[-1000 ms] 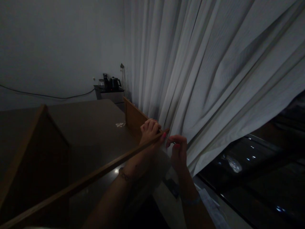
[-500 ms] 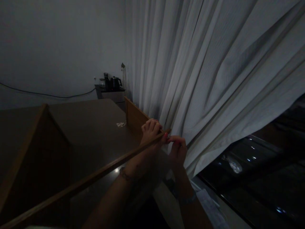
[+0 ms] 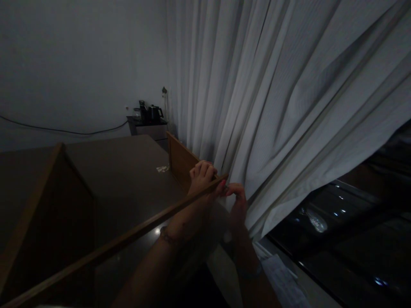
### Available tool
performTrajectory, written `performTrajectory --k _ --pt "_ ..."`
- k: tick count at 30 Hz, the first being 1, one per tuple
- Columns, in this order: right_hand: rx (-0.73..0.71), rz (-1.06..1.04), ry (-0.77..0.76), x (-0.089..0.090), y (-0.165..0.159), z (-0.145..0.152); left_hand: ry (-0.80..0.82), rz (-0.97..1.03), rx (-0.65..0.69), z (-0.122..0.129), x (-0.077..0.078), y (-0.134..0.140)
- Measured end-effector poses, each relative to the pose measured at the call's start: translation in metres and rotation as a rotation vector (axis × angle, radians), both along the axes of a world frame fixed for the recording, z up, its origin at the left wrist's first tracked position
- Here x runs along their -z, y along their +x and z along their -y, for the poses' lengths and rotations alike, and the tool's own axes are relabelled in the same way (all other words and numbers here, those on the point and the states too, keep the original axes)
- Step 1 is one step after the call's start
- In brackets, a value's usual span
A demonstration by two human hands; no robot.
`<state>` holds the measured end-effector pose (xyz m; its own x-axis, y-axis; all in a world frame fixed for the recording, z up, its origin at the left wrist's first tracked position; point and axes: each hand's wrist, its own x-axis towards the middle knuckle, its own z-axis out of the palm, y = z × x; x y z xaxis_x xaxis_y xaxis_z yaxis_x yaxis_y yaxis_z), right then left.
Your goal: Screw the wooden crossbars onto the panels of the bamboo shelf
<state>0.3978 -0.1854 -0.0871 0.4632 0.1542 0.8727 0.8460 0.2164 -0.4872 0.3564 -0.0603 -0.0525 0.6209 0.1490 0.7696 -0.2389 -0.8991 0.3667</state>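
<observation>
My left hand (image 3: 203, 173) is closed over the corner where an upright brown wooden panel (image 3: 181, 158) meets a long wooden board (image 3: 141, 229). The board's narrow edge runs from the lower left up to this corner. On the outer side of the corner, my right hand (image 3: 236, 203) has its fingers pinched close to the board's end. Whatever sits between those fingertips is too small and dark to make out. Another upright wooden panel (image 3: 61, 214) stands at the left, joined to the same board.
Beneath the panels is a dark table (image 3: 135, 158) with a few small pale pieces (image 3: 162, 169) on it. A white curtain (image 3: 244, 107) hangs close to my right hand. A black kettle (image 3: 154, 112) stands on a small cabinet (image 3: 150, 128) by the wall. Papers (image 3: 284, 278) lie low on the right.
My right hand has shifted slightly left and its wrist has turned a little at the board's end. My left hand keeps its grip, and the view has tilted slightly.
</observation>
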Motion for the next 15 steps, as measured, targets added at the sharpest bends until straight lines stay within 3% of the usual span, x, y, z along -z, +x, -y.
performTrajectory --k 10,15 --pt "0.025 0.093 -0.102 -0.009 0.0 0.013 0.002 0.021 -0.023 0.002 0.0 0.0" --pt "0.05 0.04 -0.093 -0.014 -0.005 0.021 0.002 0.003 -0.013 0.002 -0.001 -0.001"
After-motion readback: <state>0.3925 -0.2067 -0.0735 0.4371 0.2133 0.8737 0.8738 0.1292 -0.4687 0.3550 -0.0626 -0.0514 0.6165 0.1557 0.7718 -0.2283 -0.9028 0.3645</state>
